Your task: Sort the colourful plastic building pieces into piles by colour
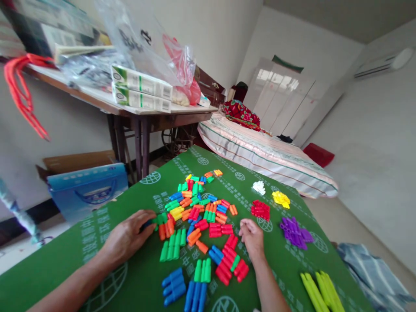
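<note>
Green printed cloth covers the tabletop (139, 268) in front of you, and every work item lies on it. Mixed plastic pieces (195, 213) form the largest group, spread along the middle between your two hands in red, blue, green, orange and yellow; many lie side by side in short rows, though whether they are joined cannot be told. Your left hand (130, 234) is at the spread's left edge, half closed, thumb and fingers curved round its outermost items. Your right hand (251, 238) is loosely curled just beside the red rows; no item shows in it, but its palm is hidden. Single-colour groups lie apart on your right: lime-green pieces (328, 288) cut off by the lower edge of view, then a purple pile (296, 232), a red pile (260, 209), a yellow pile (281, 199) and a white pile (259, 187). Smallest, a dark blue piece (147, 223) sits at your left fingertips; whether it is gripped or only touched cannot be confirmed. Step in hand, by judgement: handling individual pieces at the spread's edge. Next move calls for a secure fingertip pinch, clear of the adjacent green and orange pieces.
</note>
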### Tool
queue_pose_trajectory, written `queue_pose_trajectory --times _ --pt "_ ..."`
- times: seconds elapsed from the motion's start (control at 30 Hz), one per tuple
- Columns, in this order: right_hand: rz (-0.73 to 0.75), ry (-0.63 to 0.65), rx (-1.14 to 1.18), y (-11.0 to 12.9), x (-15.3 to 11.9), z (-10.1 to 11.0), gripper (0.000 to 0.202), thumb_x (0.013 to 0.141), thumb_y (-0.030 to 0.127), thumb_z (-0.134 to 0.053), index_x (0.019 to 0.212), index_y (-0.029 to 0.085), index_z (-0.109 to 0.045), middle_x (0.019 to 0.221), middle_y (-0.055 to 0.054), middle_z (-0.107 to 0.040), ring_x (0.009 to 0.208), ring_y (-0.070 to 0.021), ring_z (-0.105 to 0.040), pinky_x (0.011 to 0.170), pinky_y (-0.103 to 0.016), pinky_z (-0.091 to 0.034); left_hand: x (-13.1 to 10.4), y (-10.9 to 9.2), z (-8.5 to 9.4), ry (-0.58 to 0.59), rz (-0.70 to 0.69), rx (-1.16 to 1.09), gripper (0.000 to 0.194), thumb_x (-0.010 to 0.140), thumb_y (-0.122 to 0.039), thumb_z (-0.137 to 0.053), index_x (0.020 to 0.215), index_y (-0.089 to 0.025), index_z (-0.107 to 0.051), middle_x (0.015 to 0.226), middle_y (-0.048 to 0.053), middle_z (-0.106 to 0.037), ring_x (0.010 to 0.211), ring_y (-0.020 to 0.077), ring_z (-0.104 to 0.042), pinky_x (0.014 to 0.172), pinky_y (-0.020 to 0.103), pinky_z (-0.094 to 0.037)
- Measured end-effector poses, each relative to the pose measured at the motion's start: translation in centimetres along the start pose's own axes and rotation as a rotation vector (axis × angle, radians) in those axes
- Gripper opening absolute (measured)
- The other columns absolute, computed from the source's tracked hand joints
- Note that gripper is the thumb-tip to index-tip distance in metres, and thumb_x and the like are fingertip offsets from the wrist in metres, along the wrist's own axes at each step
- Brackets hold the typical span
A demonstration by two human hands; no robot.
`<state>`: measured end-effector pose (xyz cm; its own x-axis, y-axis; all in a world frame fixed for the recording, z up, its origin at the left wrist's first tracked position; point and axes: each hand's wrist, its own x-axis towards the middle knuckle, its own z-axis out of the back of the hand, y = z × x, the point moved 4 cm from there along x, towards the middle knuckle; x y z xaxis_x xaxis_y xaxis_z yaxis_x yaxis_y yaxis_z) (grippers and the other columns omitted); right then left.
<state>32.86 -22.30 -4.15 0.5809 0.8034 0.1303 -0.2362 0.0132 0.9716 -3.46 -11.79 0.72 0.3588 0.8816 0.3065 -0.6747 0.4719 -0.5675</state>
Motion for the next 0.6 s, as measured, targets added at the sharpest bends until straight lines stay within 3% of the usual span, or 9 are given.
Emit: queue_pose_trajectory --times 0.17,0.3,0.43,0.6 --pt "-0.011 0.024 0.019 0.0 0.1 -0.1 0.039 0.07 0.051 -0.059 0.081 0.014 -0.063 0.049 0.004 -0.054 0.036 -0.0081 -0.04 0.036 -0.02 -0.031 0.0 -0.1 0.2 0.001 -0.004 0.044 0.032 0.076 -0.049 -0.046 0.09 -0.026 -0.063 0.106 0.002 -0.068 0.098 0.0211 -0.062 0.089 0.03 -0.048" --pt "-0.015 0.031 0.023 -0.1 0.1 -0.1 0.04 0.068 0.052 -0.061 0.081 0.015 -0.064 0.049 0.003 -0.054 0.036 -0.0082 -0.04 0.036 -0.02 -0.031 -0.1 0.0 0.2 -0.04 -0.104 0.079 0.036 0.077 -0.05 -0.047 0.089 -0.021 -0.065 0.102 0.007 -0.069 0.094 0.021 -0.065 0.085 0.027 -0.051" --pt "-0.023 0.04 -0.002 -0.1 0.1 0.0 0.038 0.07 0.051 -0.059 0.081 0.015 -0.065 0.049 0.004 -0.054 0.037 -0.0085 -0.039 0.037 -0.02 -0.03 -0.3 -0.1 0.2 -0.071 -0.182 0.103 0.035 0.079 -0.049 -0.048 0.089 -0.021 -0.066 0.099 0.006 -0.07 0.09 0.0186 -0.066 0.081 0.024 -0.052" --pt "0.005 0.039 -0.072 0.1 -0.1 0.3 0.036 0.07 0.05 -0.059 0.081 0.016 -0.066 0.049 0.003 -0.055 0.039 -0.0096 -0.041 0.038 -0.021 -0.031 -0.6 -1.1 0.5 -0.051 -0.177 0.079 0.032 0.081 -0.045 -0.048 0.087 -0.02 -0.066 0.096 0.006 -0.07 0.088 0.017 -0.066 0.079 0.023 -0.052"
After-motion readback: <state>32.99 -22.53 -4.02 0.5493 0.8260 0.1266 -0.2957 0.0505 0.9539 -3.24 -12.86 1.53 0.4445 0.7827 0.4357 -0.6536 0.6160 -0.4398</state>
